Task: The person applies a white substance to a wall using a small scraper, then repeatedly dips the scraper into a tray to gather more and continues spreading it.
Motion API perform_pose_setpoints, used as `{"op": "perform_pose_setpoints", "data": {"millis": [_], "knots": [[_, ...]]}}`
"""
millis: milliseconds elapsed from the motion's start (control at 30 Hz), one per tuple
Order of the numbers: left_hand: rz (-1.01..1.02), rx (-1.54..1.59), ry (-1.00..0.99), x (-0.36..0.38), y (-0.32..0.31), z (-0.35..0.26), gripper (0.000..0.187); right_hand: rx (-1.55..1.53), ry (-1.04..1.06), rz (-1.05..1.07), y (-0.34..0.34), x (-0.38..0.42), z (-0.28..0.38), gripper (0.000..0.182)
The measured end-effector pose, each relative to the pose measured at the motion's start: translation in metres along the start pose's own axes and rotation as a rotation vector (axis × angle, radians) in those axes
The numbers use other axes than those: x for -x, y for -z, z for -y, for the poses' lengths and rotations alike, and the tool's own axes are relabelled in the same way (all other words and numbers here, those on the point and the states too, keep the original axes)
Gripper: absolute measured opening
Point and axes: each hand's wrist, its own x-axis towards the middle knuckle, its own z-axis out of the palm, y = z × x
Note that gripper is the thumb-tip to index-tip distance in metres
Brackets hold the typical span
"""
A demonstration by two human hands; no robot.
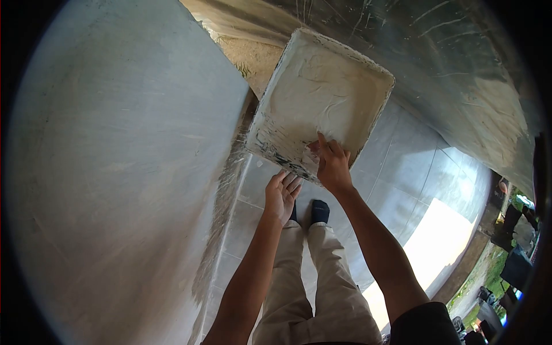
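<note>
A square tray [328, 86] with a dirty, crusted rim holds a layer of smooth off-white paste [313, 75]. Dark streaks mark the tray's near-left corner, where the paste is thin. My right hand [334, 164] is over the near part of the tray, its index finger stretched forward and the other fingers curled. Something small and pale shows beside those fingers; its kind I cannot make out. Just below the tray's near edge, my left hand [280, 196] is palm up with fingers extended. Whether its fingertips touch the tray's underside is hidden.
A large grey plastered wall [132, 149] fills the left side, with splashes along its foot. Grey floor tiles [374, 167] lie under the tray and around my feet [319, 211]. Another smeared surface [448, 69] rises at the upper right. Sunlight and assorted items show at the far right.
</note>
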Motion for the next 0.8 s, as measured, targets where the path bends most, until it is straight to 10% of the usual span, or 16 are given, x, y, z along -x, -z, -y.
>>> {"op": "perform_pose_setpoints", "data": {"millis": [800], "knots": [[0.033, -0.025, -0.016, 0.005, -0.002, -0.003, 0.08, -0.215, -0.067, -0.009, 0.024, -0.046, -0.011, 0.057]]}}
